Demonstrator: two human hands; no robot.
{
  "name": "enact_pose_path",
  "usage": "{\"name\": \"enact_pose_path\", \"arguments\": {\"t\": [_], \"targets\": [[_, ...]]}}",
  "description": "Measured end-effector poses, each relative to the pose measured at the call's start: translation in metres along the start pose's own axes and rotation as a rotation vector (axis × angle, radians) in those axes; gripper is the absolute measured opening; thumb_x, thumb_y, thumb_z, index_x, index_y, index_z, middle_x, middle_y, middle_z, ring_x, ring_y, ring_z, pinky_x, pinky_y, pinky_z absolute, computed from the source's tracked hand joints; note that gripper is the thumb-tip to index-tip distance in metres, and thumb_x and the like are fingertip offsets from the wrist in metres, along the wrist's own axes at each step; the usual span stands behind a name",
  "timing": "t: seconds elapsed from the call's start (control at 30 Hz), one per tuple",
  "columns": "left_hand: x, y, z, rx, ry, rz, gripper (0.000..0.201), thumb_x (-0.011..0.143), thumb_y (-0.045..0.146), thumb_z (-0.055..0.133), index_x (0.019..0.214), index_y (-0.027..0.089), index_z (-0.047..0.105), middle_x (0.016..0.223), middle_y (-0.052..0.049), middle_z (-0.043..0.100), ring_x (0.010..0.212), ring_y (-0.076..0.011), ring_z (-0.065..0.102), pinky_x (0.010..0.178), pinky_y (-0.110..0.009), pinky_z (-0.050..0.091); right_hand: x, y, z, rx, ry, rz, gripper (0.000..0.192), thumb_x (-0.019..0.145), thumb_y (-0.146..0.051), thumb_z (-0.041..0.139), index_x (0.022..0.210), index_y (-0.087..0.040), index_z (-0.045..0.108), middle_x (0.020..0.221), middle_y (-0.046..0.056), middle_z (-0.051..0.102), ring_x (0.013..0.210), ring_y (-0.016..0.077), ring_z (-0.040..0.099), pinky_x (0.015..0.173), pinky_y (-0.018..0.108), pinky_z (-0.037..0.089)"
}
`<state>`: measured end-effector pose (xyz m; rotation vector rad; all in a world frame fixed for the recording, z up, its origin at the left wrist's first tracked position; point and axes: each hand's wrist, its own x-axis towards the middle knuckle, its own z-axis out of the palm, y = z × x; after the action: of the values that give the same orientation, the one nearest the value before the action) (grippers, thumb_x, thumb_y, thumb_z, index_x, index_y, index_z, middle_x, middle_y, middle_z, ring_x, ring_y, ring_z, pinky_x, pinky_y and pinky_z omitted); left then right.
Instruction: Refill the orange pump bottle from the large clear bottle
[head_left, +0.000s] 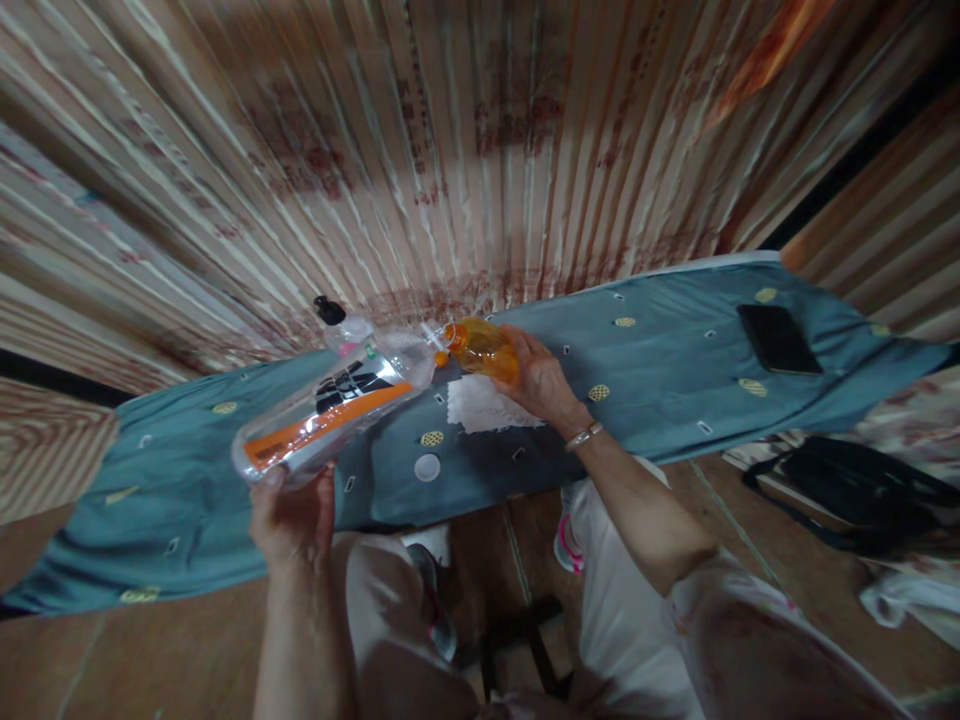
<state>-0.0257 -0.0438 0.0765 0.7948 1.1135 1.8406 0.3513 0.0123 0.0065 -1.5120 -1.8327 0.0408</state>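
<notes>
My left hand (pixel 294 505) is wrapped round the base of a large clear plastic bottle (pixel 337 405) with an orange and black label. The bottle is tilted, its neck toward the right. My right hand (pixel 538 378) grips a smaller bottle of orange-yellow liquid (pixel 484 350), lying nearly level with its neck to the left. The two mouths meet or almost meet; whether they touch I cannot tell. Below the necks shows a small orange cap (pixel 442 359). A white paper with a jagged edge (pixel 491 405) lies under my right hand. Nearer me is a round white lid (pixel 427 467).
A clear bottle with a black top (pixel 330 311) stands behind the large bottle. A black phone (pixel 778 340) lies on the blue-green tablecloth (pixel 652 370) at the right. A patterned curtain (pixel 450 150) hangs behind the table. A black bag (pixel 862 490) is at the lower right.
</notes>
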Motion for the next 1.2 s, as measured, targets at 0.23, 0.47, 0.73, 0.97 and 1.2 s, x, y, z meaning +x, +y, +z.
{"name": "enact_pose_path", "arguments": {"t": [0.23, 0.47, 0.73, 0.97, 1.2], "targets": [[0.001, 0.001, 0.002, -0.028, 0.045, -0.014, 0.042, 0.058, 0.044, 0.103, 0.088, 0.027, 0.079, 0.111, -0.005, 0.089, 0.099, -0.0258, 0.079, 0.072, -0.027, 0.065, 0.0, -0.002, 0.001, -0.008, 0.008, 0.007, 0.087, 0.102, -0.027, 0.096, 0.182, -0.017, 0.063, 0.175, 0.027, 0.082, 0.163, 0.047, 0.082, 0.143, 0.071, 0.069], [-0.003, 0.004, 0.004, -0.022, 0.005, -0.008, 0.04, 0.062, 0.046, 0.105, 0.092, 0.03, 0.084, 0.115, -0.004, 0.092, 0.106, -0.0278, 0.084, 0.073, -0.027, 0.066, 0.0, -0.002, 0.0, 0.001, 0.028, -0.002, 0.083, 0.103, -0.028, 0.094, 0.181, -0.023, 0.066, 0.173, 0.023, 0.085, 0.16, 0.0461, 0.084, 0.14, 0.071, 0.073], [0.003, -0.003, -0.004, -0.053, -0.003, 0.023, 0.049, 0.062, 0.048, 0.109, 0.097, 0.027, 0.082, 0.106, -0.003, 0.087, 0.098, -0.0249, 0.08, 0.074, -0.027, 0.064, -0.001, 0.001, 0.003, -0.019, 0.009, -0.015, 0.086, 0.105, -0.028, 0.094, 0.183, -0.017, 0.061, 0.175, 0.027, 0.082, 0.164, 0.0461, 0.081, 0.142, 0.07, 0.07], [0.004, -0.004, -0.007, -0.027, -0.01, 0.037, 0.047, 0.066, 0.048, 0.106, 0.102, 0.029, 0.082, 0.113, -0.003, 0.087, 0.104, -0.0278, 0.082, 0.075, -0.03, 0.064, -0.002, 0.002, 0.006, -0.044, 0.001, -0.011, 0.089, 0.104, -0.028, 0.095, 0.185, -0.018, 0.059, 0.176, 0.027, 0.08, 0.164, 0.0461, 0.08, 0.141, 0.068, 0.07], [0.007, -0.007, -0.012, -0.002, -0.018, 0.045, 0.048, 0.065, 0.05, 0.107, 0.101, 0.029, 0.082, 0.113, -0.005, 0.088, 0.106, -0.0294, 0.083, 0.077, -0.032, 0.066, -0.001, -0.001, 0.003, -0.031, -0.001, -0.006, 0.086, 0.105, -0.03, 0.094, 0.184, -0.016, 0.061, 0.175, 0.028, 0.082, 0.164, 0.0472, 0.081, 0.141, 0.071, 0.07]]}}
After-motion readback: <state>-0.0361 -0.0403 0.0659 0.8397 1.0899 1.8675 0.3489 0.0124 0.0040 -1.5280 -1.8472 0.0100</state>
